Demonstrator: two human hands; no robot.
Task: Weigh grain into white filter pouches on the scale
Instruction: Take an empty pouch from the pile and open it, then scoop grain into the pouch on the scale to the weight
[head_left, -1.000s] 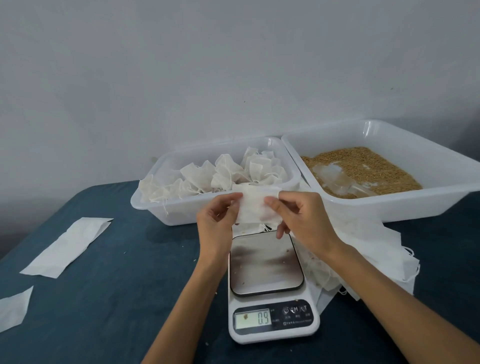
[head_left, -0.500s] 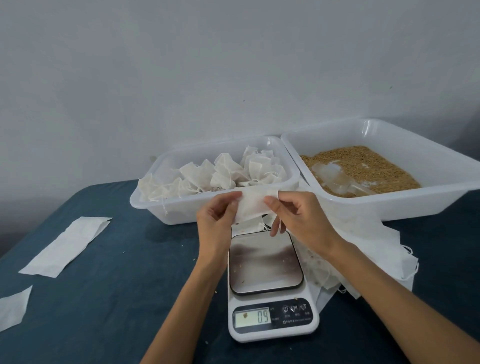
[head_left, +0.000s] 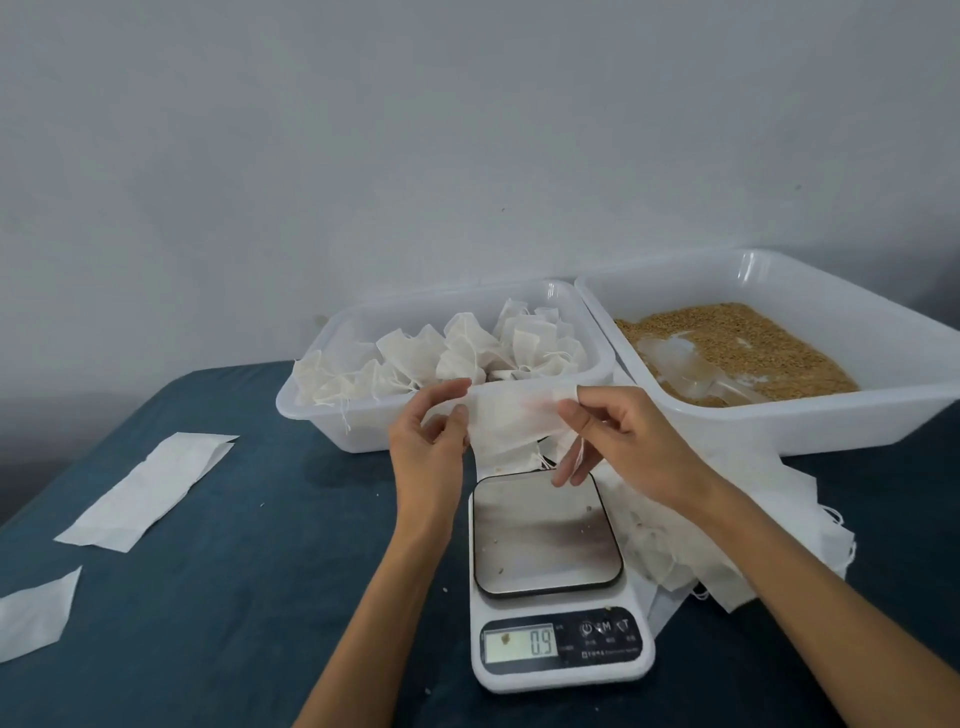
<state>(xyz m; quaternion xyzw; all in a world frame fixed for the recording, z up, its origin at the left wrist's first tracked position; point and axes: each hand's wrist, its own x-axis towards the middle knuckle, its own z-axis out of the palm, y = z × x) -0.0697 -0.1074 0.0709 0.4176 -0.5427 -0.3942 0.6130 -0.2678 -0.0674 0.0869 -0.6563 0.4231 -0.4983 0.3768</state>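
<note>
Taking the scale (head_left: 556, 582) as the landmark, two flat white strips of filter paper lie far to its left on the dark blue cloth (head_left: 234, 571): a short piece (head_left: 34, 613) at the picture's edge and a longer strip (head_left: 148, 491) beyond it. Behind the scale to the left stands a clear plastic tub (head_left: 332, 415) holding tied, filled white pouches (head_left: 457, 351). Just above the scale's back edge, the left hand (head_left: 428, 447) pinches the left end of an empty white pouch (head_left: 511, 421) between thumb and fingers, and the right hand (head_left: 618, 439) pinches its right end between thumb and forefinger, its other fingers hanging loosely curled over the pan. The pouch is stretched between the two hands, off the pan, its lower part drooping towards it. The steel pan carries only a few stray grains, and the display (head_left: 519, 644) reads 0.9. Right of the scale, partly under the right forearm, lies a heap of empty pouches (head_left: 727, 540). Behind the scale to the right stands a larger tub (head_left: 779, 421) of golden grain (head_left: 748, 343) with a clear scoop (head_left: 691, 371) lying in it.
</note>
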